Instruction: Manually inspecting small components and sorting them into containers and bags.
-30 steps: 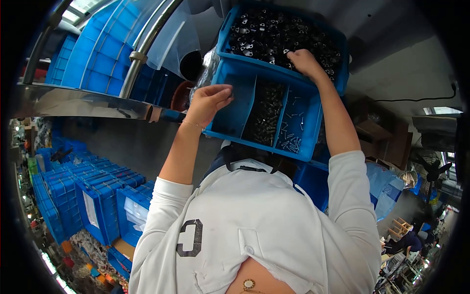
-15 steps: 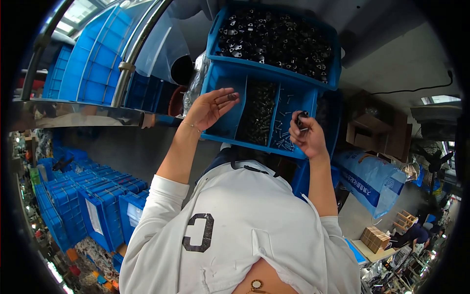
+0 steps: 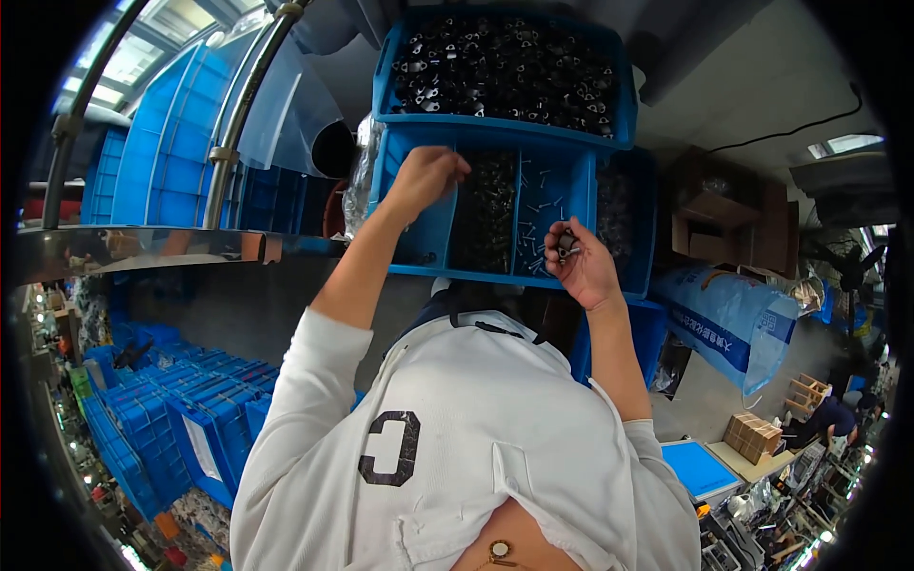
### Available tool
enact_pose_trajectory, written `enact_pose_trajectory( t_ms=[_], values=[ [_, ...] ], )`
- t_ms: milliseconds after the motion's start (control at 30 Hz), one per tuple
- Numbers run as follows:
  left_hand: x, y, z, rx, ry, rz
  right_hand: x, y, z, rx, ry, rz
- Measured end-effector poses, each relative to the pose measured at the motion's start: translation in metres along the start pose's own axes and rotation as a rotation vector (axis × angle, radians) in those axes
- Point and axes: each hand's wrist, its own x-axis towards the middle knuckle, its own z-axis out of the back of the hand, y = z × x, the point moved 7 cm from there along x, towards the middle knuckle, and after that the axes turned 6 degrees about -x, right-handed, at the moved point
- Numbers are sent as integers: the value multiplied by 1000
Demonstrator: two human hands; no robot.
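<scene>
My left hand [image 3: 428,178] is turned knuckles up above the left compartment, by the divider. Its fingers are curled together, and whatever they hold is hidden. In my right hand [image 3: 583,266], over the front of the right compartment, the fingers close around a dark metal fitting [image 3: 568,244] with a rounded body and a bright end. Beneath my hands is a blue divided bin [image 3: 405,249]. Its middle compartment holds a heap of small dark metal parts [image 3: 484,214]. Loose silvery screws [image 3: 545,205] are scattered in the right compartment.
Behind the divided bin stands a blue crate [image 3: 379,95] full of black metal brackets [image 3: 505,76]. A metal rail [image 3: 152,249] runs along the left, with stacked blue crates [image 3: 190,400] below. Cardboard boxes [image 3: 714,214] and a blue plastic bag [image 3: 733,319] are on the right.
My left hand has turned over from palm up, its fingers curling in and hiding the dark piece seen before. The right hand still grips the dark fitting, which is now turned differently.
</scene>
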Motion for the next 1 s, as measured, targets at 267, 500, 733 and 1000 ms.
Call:
enact_pose_trajectory(
  t_ms=[267, 500, 733, 1000],
  values=[
    [34, -8, -60, 1308, 41, -40, 6, -3, 7, 223, 3, 10],
    [29, -28, -73, 1304, 132, -166, 7, -3, 4, 298, -86, 18],
    [-34, -59, -141, 1052, 504, -548, 30, -25, 1, 435, 17, 38],
    [-82, -64, -44, 535, 159, -490, 61, -22, -18, 332, -76, -46]
  ],
)
